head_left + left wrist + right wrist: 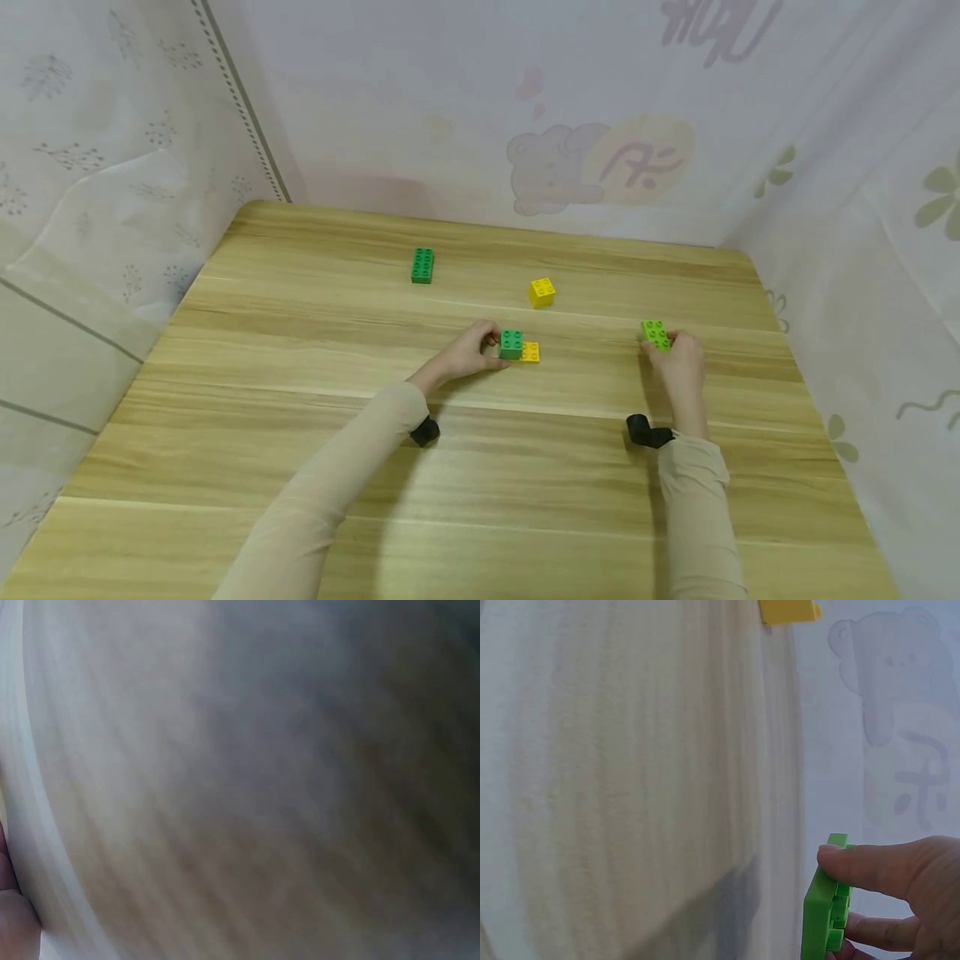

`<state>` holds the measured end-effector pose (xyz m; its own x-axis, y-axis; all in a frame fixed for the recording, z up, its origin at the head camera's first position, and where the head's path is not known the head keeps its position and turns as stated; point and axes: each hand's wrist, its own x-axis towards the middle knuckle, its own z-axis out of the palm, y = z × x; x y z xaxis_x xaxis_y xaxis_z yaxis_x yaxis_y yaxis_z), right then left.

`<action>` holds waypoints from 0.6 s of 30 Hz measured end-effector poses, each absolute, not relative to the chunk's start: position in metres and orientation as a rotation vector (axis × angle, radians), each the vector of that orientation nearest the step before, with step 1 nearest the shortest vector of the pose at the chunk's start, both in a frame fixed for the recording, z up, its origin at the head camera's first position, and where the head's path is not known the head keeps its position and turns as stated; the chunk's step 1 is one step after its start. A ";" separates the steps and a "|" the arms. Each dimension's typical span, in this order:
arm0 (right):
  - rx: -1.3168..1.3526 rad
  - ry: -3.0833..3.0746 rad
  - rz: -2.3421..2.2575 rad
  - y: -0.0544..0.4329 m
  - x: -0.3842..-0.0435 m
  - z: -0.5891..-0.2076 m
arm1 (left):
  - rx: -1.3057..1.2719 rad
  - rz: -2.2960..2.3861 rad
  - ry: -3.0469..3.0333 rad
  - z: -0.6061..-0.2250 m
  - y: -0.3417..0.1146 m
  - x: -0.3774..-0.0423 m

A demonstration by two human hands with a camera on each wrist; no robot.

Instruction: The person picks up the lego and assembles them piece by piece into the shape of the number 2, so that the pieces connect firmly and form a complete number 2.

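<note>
In the head view my left hand [467, 352] is at the middle of the table, with thumb and fingers pinching the left part of a small stack. That stack is a green toy brick [511, 344] above a yellow brick [530, 352], which sticks out to the right. Whether the two are pressed together I cannot tell. My right hand [679, 367] pinches a light green brick [656, 335] between thumb and fingers, studs showing. The same light green brick [823, 911] appears in the right wrist view with the thumb on its edge. The left wrist view is mostly blurred tabletop.
Farther back on the wooden table [525, 467] lie a dark green brick [422, 266] to the left and a yellow brick [542, 292] nearer the middle. Patterned curtains [420, 108] stand behind the table and along its sides.
</note>
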<state>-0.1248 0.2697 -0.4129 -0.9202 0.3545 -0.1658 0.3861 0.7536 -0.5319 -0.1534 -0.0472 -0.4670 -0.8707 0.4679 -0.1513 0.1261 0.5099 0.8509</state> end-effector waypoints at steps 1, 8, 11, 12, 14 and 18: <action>0.605 2.892 -0.906 0.270 -0.126 -0.411 | 0.493 1.305 2.394 -0.467 -0.047 -0.153; 0.595 2.906 -0.927 0.272 -0.135 -0.402 | 0.489 1.304 2.389 -0.466 -0.048 -0.153; 0.582 2.918 -0.871 0.271 -0.140 -0.399 | 0.475 1.313 2.379 -0.466 -0.048 -0.153; 0.575 2.924 -0.855 0.270 -0.142 -0.397 | 0.473 1.315 2.377 -0.466 -0.048 -0.153; 0.560 2.933 -0.823 0.268 -0.146 -0.394 | 0.472 1.317 2.376 -0.466 -0.048 -0.153; 0.526 2.913 -0.819 0.261 -0.155 -0.387 | 0.493 1.315 2.385 -0.468 -0.048 -0.153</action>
<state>-0.1548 0.2606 -0.3871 -0.9391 0.3055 -0.1575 0.3428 0.7995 -0.4933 -0.1531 -0.0477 -0.4677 -0.8695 0.4699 -0.1520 0.1224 0.5031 0.8555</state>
